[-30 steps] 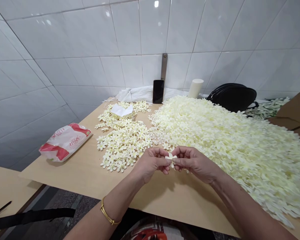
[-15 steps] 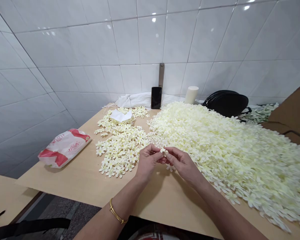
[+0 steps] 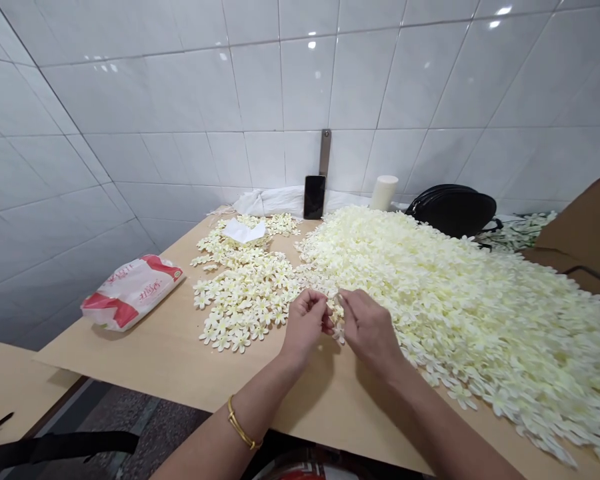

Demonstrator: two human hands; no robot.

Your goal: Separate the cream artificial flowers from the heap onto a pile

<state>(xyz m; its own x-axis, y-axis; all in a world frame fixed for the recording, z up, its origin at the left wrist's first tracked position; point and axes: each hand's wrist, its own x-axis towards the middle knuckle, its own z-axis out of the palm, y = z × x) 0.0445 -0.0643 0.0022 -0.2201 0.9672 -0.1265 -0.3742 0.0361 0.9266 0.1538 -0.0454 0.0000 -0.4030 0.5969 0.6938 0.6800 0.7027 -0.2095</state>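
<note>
My left hand (image 3: 307, 323) is closed in a pinch above the near edge of the flowers; what its fingertips hold is too small to make out. Just to its right, my right hand (image 3: 371, 330) is also pinched, thumb against forefinger, and its contents are hidden. A narrow gap separates the fingertips. One white artificial flower (image 3: 339, 333) shows below and between the hands. Left of them lies a small pile of pale-yellow flower heads (image 3: 247, 300). A much larger heap of white flower heads (image 3: 470, 313) spreads to the right.
On the cardboard-coloured table (image 3: 190, 373) lies a red-and-white tissue pack (image 3: 133, 292). White paper (image 3: 244, 231) rests on the small pile. Along the tiled wall stand a phone (image 3: 315, 197), a white cylinder (image 3: 384, 193) and a black bag (image 3: 453, 210). A brown carton (image 3: 583, 227) is at right.
My fingertips have moved apart; the right hand has turned and shifted slightly right. The small white flower seen between the fingertips is no longer clearly visible.
</note>
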